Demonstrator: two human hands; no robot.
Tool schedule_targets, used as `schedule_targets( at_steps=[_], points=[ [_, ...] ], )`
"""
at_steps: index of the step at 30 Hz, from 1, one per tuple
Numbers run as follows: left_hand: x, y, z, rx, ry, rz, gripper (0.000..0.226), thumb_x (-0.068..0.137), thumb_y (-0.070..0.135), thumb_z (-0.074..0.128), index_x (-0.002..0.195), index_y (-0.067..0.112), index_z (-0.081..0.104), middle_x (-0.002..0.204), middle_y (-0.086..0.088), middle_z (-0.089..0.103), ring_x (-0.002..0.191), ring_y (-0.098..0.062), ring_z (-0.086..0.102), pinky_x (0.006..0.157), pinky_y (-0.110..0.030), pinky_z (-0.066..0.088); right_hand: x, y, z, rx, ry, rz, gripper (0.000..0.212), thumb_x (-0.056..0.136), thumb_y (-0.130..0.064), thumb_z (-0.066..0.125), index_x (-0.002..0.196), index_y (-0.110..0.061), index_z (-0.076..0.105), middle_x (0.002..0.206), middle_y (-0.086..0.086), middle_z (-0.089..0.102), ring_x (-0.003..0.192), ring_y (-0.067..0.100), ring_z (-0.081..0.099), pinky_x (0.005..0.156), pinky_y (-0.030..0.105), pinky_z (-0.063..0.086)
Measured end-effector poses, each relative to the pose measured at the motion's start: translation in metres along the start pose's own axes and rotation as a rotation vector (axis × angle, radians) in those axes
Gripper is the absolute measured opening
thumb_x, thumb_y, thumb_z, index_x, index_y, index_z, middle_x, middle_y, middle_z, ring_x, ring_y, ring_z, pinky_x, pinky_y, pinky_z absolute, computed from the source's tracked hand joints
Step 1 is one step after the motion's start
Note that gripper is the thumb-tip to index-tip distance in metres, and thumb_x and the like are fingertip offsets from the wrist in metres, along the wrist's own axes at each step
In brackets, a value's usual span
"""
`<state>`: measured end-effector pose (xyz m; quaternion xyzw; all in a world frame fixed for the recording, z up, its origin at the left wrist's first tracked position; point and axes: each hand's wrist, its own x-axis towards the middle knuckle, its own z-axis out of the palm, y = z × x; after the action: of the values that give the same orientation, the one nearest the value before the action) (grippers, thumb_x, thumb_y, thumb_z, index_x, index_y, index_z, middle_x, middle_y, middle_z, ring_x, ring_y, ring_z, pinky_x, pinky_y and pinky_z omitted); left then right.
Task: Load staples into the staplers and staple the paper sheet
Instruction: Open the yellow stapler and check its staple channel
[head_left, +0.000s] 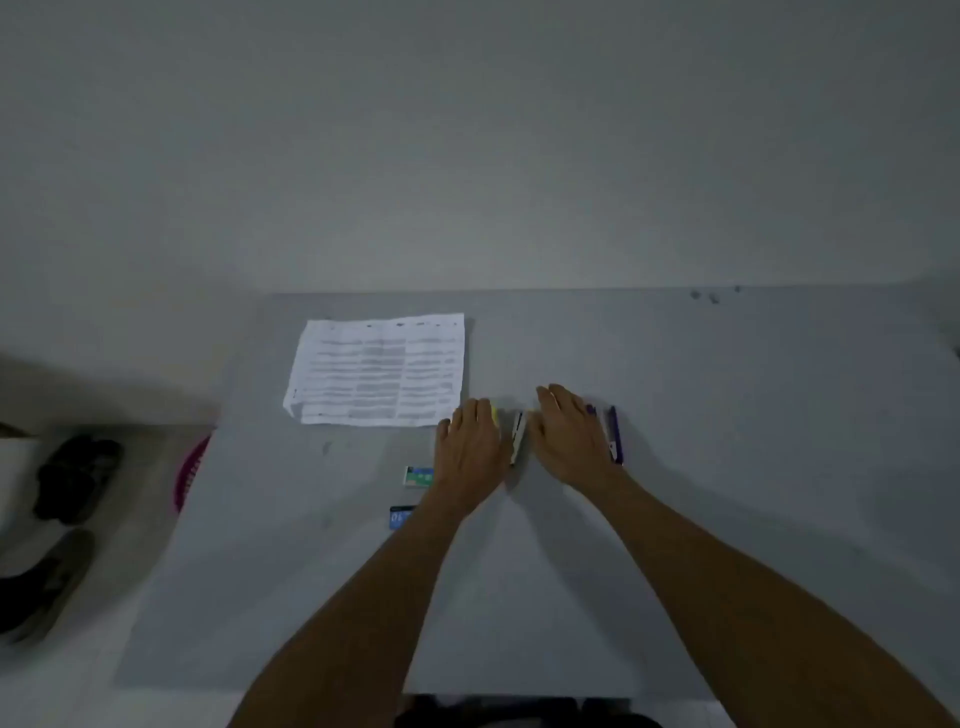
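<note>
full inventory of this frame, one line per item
table: 1, grey, centre
paper sheet: 1, white, printed, table's far left
yellow stapler: 1, yellow, mostly under left hand
white stapler: 1, white-black, between hands
purple stapler: 1, purple, right of right hand
green box: 1, green-white, beside left wrist
blue box: 1, blue, beside left forearm
basket: 1, pink, table's left edge
shoes: 2, dark, blurred, floor left
left hand: 1, palm down
right hand: 1, palm down
</note>
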<state>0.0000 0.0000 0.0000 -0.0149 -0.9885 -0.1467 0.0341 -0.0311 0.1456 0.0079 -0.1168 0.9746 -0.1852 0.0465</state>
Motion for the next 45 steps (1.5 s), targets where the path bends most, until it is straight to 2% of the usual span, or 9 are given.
schedule_targets(
  at_steps=[5, 15, 22, 25, 29, 33, 35, 40, 45],
  points=[
    [-0.004, 0.006, 0.031, -0.052, -0.203, -0.122, 0.048, 0.090, 0.041, 0.053, 0.128, 0.013, 0.044, 0.114, -0.010, 0.051, 0.105, -0.031, 0.055, 0.084, -0.043, 0.045, -0.006, 0.007, 0.022, 0.022, 0.015, 0.039, 0.037, 0.097, -0.019, 0.042, 0.130, -0.002, 0.049, 0.137, 0.015, 0.050, 0.123, 0.033, 0.046, 0.097, 0.043, 0.043],
    [0.002, 0.013, 0.050, -0.209, -0.209, -0.190, 0.033, 0.093, 0.011, 0.049, 0.126, 0.007, 0.046, 0.108, -0.017, 0.052, 0.095, -0.032, 0.055, 0.080, -0.039, 0.049, -0.006, 0.014, 0.030, 0.053, 0.092, 0.032, 0.034, 0.095, -0.014, 0.043, 0.124, -0.001, 0.055, 0.132, 0.016, 0.054, 0.118, 0.034, 0.051, 0.091, 0.045, 0.048],
    [0.001, 0.013, 0.037, -0.297, -0.185, -0.216, 0.016, 0.087, 0.005, 0.053, 0.101, 0.002, 0.058, 0.097, -0.018, 0.062, 0.090, -0.031, 0.058, 0.070, -0.028, 0.036, -0.006, 0.015, 0.021, 0.094, 0.077, 0.027, 0.038, 0.096, -0.014, 0.043, 0.130, -0.002, 0.052, 0.132, 0.015, 0.054, 0.118, 0.035, 0.051, 0.093, 0.045, 0.047],
    [-0.005, 0.011, 0.020, -0.533, -0.122, -0.312, 0.016, 0.079, 0.014, 0.067, 0.092, 0.004, 0.064, 0.084, -0.010, 0.068, 0.075, -0.021, 0.060, 0.065, -0.021, 0.036, -0.003, 0.017, 0.007, 0.229, 0.060, 0.083, 0.037, 0.096, -0.008, 0.041, 0.132, -0.001, 0.050, 0.136, 0.017, 0.049, 0.123, 0.033, 0.048, 0.101, 0.040, 0.041],
    [-0.008, 0.013, -0.009, -1.250, -0.217, -0.622, 0.004, 0.080, 0.008, 0.066, 0.083, 0.008, 0.068, 0.078, -0.011, 0.067, 0.075, -0.025, 0.064, 0.084, -0.038, 0.056, 0.005, 0.012, -0.025, 0.530, -0.058, 0.309, 0.041, 0.096, -0.003, 0.036, 0.134, -0.005, 0.051, 0.140, 0.016, 0.047, 0.127, 0.030, 0.047, 0.104, 0.034, 0.037],
    [-0.006, 0.012, -0.041, -1.682, -0.367, -0.650, 0.012, 0.090, -0.001, 0.053, 0.085, -0.003, 0.064, 0.079, -0.012, 0.064, 0.065, -0.017, 0.063, 0.068, -0.022, 0.058, 0.012, 0.003, -0.054, 0.984, -0.259, 0.528, 0.029, 0.092, -0.003, 0.048, 0.115, -0.009, 0.065, 0.107, 0.016, 0.062, 0.079, 0.023, 0.064, 0.068, 0.030, 0.054],
    [-0.004, 0.012, -0.052, -1.751, -0.443, -0.659, 0.013, 0.091, 0.001, 0.051, 0.088, -0.003, 0.063, 0.080, -0.012, 0.065, 0.064, -0.015, 0.066, 0.063, -0.019, 0.057, 0.011, -0.003, -0.067, 1.146, -0.307, 0.511, 0.022, 0.091, -0.002, 0.056, 0.110, -0.002, 0.066, 0.097, 0.016, 0.065, 0.072, 0.021, 0.065, 0.063, 0.026, 0.056],
    [0.008, 0.014, -0.066, -1.782, -0.482, -0.646, 0.016, 0.091, 0.007, 0.050, 0.095, -0.004, 0.062, 0.087, -0.018, 0.062, 0.073, -0.022, 0.063, 0.061, -0.022, 0.057, 0.020, -0.009, -0.084, 1.063, -0.189, 0.384, 0.014, 0.084, 0.005, 0.063, 0.098, 0.006, 0.067, 0.085, 0.016, 0.066, 0.069, 0.019, 0.066, 0.065, 0.021, 0.058],
    [0.028, 0.026, -0.066, -1.159, -0.437, -0.438, 0.042, 0.093, 0.044, 0.054, 0.107, 0.005, 0.060, 0.091, -0.012, 0.067, 0.073, -0.019, 0.062, 0.064, -0.028, 0.055, 0.028, -0.014, -0.087, 0.847, -0.058, 0.312, 0.015, 0.080, -0.005, 0.071, 0.095, -0.004, 0.072, 0.086, 0.013, 0.070, 0.068, 0.017, 0.068, 0.077, 0.028, 0.059]
  ],
)
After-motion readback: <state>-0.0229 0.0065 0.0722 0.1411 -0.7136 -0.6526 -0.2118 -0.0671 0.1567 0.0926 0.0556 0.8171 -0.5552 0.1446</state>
